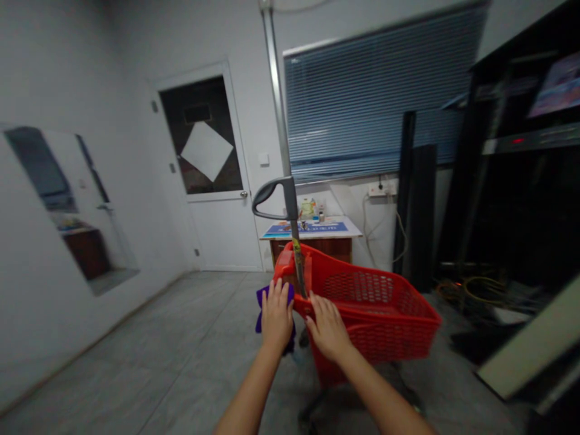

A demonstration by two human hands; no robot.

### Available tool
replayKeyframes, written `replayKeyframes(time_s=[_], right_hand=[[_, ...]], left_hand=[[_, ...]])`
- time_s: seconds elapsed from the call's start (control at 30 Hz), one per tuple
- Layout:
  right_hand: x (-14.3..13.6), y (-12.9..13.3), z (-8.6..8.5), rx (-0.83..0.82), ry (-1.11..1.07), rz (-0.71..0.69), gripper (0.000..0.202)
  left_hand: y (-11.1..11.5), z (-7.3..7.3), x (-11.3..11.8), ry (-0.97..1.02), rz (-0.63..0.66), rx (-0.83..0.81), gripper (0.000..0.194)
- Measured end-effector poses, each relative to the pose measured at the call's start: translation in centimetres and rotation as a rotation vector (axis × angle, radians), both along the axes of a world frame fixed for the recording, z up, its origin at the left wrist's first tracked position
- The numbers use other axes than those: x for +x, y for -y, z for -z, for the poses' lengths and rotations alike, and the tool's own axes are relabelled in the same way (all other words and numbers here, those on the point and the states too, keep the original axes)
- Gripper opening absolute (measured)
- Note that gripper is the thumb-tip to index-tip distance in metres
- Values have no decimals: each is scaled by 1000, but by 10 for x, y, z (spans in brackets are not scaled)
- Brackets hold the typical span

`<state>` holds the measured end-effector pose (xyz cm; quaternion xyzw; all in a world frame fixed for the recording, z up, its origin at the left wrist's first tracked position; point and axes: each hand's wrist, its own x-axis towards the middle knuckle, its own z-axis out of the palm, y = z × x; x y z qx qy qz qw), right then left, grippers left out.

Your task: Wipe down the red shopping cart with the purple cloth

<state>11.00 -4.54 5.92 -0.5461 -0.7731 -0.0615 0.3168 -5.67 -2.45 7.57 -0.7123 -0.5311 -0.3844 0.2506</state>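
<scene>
A red plastic shopping cart (385,326) on dark wheels stands in front of me, its perforated basket stretching to the right. A long tool with a grey loop handle (290,199) rises upright from the cart's near left end. My left hand (277,311) lies with fingers spread over a purple cloth (263,296) at that end. Just right of it, my right hand (327,323) rests on the cart's red edge, fingers extended and apart. Neither hand is wrapped round anything.
Behind the cart is a low cabinet (353,232) with small items on top. A white door (222,235) is at the back left, a mirror (97,241) on the left wall. Dark racks, cables and a leaning pale panel (534,344) stand at the right.
</scene>
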Motion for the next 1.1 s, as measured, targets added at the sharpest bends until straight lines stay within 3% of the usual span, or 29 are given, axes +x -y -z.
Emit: replayKeyframes(time_s=[0.13,0.33,0.53,0.67,0.83,1.1], right_hand=[[15,-6,2,-65,0,-87,56],[51,-11,19,-151,-8,-10,57],[50,-13,24,-151,-20,-8,58],[60,-13,19,-178,19,-54,56],[80,-6,22,-162,22,-31,58],[68,2,22,-156,9,32,62]], left_hand=[[-1,8,-3,-55,54,18,49],[-3,16,-8,41,183,98,52],[12,18,31,-68,335,200,50],[10,13,56,-88,222,119,40],[1,21,56,-178,194,95,40],[2,21,70,-191,151,16,38]])
